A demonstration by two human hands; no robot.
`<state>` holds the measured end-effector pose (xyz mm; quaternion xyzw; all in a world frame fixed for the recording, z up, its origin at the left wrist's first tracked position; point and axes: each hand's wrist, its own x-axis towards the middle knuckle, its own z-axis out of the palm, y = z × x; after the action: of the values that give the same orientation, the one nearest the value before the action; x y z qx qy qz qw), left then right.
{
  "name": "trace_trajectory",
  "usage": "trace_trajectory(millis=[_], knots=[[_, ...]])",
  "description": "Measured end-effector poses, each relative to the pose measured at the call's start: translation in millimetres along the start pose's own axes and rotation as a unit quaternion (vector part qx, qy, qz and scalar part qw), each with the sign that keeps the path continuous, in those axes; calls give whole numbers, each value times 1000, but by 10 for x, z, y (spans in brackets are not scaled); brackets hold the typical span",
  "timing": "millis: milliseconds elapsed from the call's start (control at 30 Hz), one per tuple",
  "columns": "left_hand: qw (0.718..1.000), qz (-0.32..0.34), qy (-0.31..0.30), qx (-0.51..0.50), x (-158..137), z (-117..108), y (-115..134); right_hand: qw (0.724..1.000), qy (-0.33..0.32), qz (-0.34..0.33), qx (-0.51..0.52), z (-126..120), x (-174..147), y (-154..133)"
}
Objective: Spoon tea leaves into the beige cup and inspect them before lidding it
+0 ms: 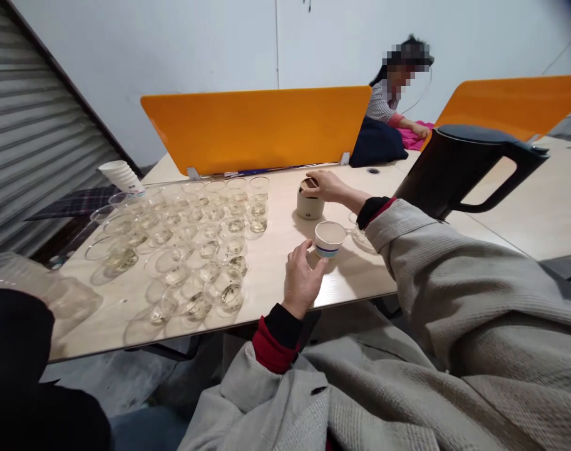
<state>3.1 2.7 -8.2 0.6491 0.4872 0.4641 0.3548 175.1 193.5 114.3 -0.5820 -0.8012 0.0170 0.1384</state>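
Observation:
My left hand [304, 279] is curved round the near left side of a white paper cup [330, 233] with a blue band, thumb at its front. My right hand [330, 188] reaches over a small cream canister [310, 208], its fingers gripping the brown lid [308, 183] at the top. Whether the lid is loose from the canister I cannot tell. A clear glass dish [366, 241] sits partly hidden behind my right sleeve.
Several rows of clear plastic cups [210, 250] with pale liquid cover the table's left side. Stacked paper cups [121, 177] lean at the far left. A black kettle [447, 169] stands on the right. Behind are orange dividers [267, 131] and a seated person [384, 103].

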Motion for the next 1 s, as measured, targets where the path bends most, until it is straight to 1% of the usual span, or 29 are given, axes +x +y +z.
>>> trace_trajectory(millis=[100, 200, 433, 533, 600, 700, 800, 867, 933, 1000], knots=[[1000, 7, -1, 8, -11, -12, 40, 999, -13, 9, -31, 80, 70, 48], [1000, 11, -1, 12, -16, -19, 61, 998, -27, -2, -50, 134, 107, 79], [999, 20, -14, 30, -24, -38, 95, 992, -78, -72, -72, 246, 37, 37], [999, 25, -8, 34, -21, -34, 81, 991, -91, -70, -75, 252, 24, -1], [999, 28, -3, 35, -17, -27, 59, 991, -93, -61, -73, 207, 29, -27], [999, 24, 4, 31, -9, -20, 20, 994, -78, -39, -64, 4, -3, -64], [1000, 21, 4, 20, 2, -21, -5, 998, -42, -10, -50, -367, -180, -114], [1000, 22, 3, 14, 9, -24, -14, 999, -15, 2, -43, -665, -411, -148], [1000, 21, 4, 9, 16, -26, -20, 999, 9, 15, -41, -967, -717, -155], [1000, 16, 4, 4, 20, -26, -26, 995, 60, 68, -43, -1248, -1065, -95]])
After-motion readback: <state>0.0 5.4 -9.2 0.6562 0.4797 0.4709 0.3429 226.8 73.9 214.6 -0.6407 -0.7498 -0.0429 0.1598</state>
